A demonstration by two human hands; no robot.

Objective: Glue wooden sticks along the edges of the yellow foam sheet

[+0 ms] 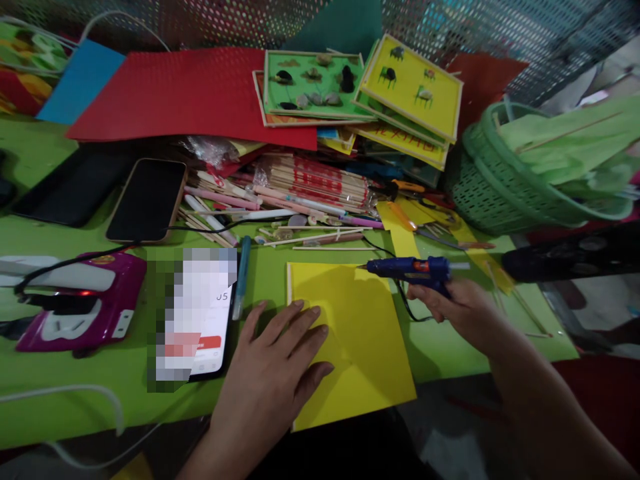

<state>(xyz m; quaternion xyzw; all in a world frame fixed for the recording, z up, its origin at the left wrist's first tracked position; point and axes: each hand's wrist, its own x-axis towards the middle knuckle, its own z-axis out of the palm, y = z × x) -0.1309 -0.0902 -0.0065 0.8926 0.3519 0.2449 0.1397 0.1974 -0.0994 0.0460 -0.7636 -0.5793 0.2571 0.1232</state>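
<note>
The card (360, 333) juts past the tabletop's (267, 273) near edge, room to its right, plain yellow under spread left fingers (297, 331), right fingers (430, 298) clamped round a glue gun (413, 268).

Glue gun (410, 268): dark blue, orange-red patch. Card (360, 333): plain yellow. Surface (105, 380): lime green. Big sheet (190, 93): red. Power strip (113, 310): magenta, white panels. Pen (243, 273): teal, one end pale. Basket (493, 177): green, slotted pattern. Stick pack (320, 180): tan, red print.
</note>
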